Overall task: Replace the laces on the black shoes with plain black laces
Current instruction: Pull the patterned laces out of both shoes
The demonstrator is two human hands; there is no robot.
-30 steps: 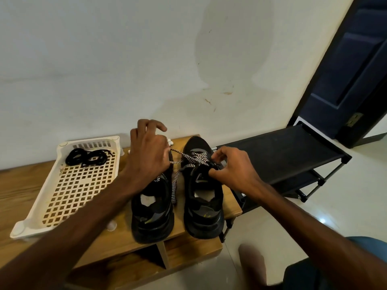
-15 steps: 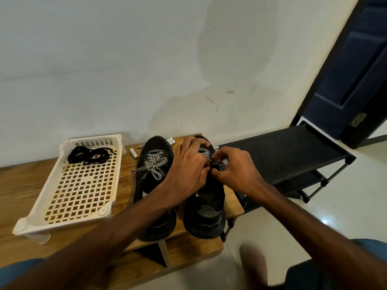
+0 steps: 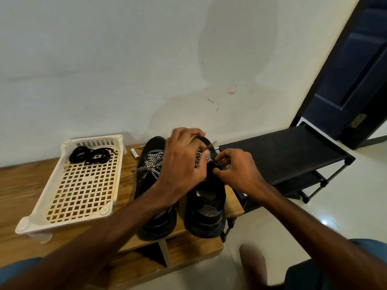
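Note:
Two black shoes stand side by side on a low wooden bench (image 3: pixel 31 185), toes toward the wall. The left shoe (image 3: pixel 156 218) carries a knotted black-and-white patterned lace (image 3: pixel 154 165). Over the right shoe (image 3: pixel 206 214), my left hand (image 3: pixel 182 162) covers the lacing and its fingers curl into the patterned lace (image 3: pixel 198 158) there. My right hand (image 3: pixel 236 170) pinches the same lace at the shoe's right side. Coiled plain black laces (image 3: pixel 90 155) lie in the far end of a cream plastic basket (image 3: pixel 69 214).
A small white cylinder (image 3: pixel 134 153) lies on the bench between basket and left shoe. A black fabric shoe rack (image 3: pixel 282 155) stands right of the bench. A dark door (image 3: pixel 356 65) is at the far right. My knees show at the bottom edge above a glossy tiled floor.
My left hand left the left shoe and crossed to the right shoe's lacing, uncovering the left shoe's knotted lace. My right hand stayed at the right shoe.

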